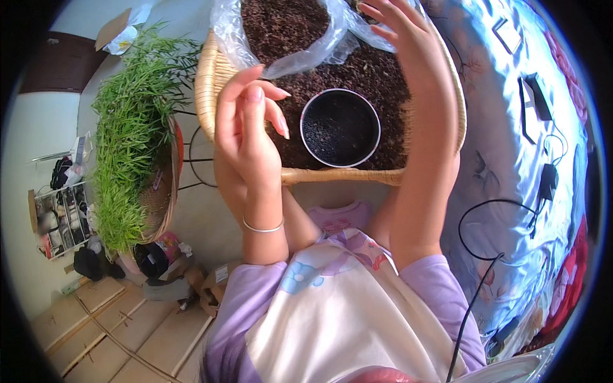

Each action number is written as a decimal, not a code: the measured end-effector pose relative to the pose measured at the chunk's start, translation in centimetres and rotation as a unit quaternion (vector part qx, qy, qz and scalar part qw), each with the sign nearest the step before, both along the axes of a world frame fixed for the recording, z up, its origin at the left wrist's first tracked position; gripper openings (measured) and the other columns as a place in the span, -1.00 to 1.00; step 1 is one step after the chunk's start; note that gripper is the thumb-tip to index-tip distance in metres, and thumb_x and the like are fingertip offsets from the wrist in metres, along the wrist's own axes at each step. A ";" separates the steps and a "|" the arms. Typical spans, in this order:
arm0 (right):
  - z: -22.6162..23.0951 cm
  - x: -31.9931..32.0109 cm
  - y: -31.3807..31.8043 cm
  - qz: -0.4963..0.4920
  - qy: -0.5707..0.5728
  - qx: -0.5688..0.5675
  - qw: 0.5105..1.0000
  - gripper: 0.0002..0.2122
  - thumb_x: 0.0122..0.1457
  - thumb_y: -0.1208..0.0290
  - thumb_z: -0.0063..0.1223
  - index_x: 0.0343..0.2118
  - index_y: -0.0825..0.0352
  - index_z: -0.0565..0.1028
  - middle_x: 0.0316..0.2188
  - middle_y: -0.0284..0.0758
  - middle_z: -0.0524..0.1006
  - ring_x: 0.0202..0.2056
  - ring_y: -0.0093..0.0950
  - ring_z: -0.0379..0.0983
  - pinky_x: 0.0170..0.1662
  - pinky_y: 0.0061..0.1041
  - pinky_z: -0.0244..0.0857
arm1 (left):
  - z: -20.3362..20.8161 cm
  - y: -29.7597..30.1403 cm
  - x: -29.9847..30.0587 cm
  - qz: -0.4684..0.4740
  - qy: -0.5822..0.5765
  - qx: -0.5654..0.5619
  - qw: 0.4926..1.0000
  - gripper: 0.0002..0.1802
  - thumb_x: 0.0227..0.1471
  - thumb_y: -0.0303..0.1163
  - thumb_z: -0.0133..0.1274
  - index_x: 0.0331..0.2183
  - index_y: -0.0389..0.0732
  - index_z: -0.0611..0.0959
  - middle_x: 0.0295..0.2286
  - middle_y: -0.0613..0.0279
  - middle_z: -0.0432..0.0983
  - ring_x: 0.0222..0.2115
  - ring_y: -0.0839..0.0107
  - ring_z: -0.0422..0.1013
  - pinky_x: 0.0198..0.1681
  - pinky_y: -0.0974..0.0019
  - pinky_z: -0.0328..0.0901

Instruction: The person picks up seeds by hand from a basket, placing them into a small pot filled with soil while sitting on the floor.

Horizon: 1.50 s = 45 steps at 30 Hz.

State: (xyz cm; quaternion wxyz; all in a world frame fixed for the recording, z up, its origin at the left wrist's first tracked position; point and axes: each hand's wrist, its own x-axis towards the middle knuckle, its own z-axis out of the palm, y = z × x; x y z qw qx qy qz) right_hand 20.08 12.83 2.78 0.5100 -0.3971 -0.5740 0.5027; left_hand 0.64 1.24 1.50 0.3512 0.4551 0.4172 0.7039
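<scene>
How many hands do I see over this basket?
2. The left hand is left of the black pot; the right hand is at the top, by a clear bag, partly cut off by the picture's edge.

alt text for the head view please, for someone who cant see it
A person's left hand, loosely curled, and right hand, fingers spread, are above a wicker tray holding dark soil, a round pot and a clear plastic bag. Leafy green plants stand at left; blue patterned bedding lies at right.
</scene>
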 end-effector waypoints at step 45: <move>-2.0 6.1 -6.4 0.106 -0.075 -0.139 0.982 -0.83 0.16 0.34 0.08 -0.34 0.36 0.52 -0.45 -0.41 0.56 -0.45 -0.70 0.44 -0.40 -0.70 0.32 | -0.7 0.3 2.9 -0.146 0.131 -0.100 0.976 -0.76 0.18 -0.43 -0.09 -0.14 -0.28 0.55 -0.40 0.25 0.55 -0.55 0.68 0.35 -0.54 0.63 0.25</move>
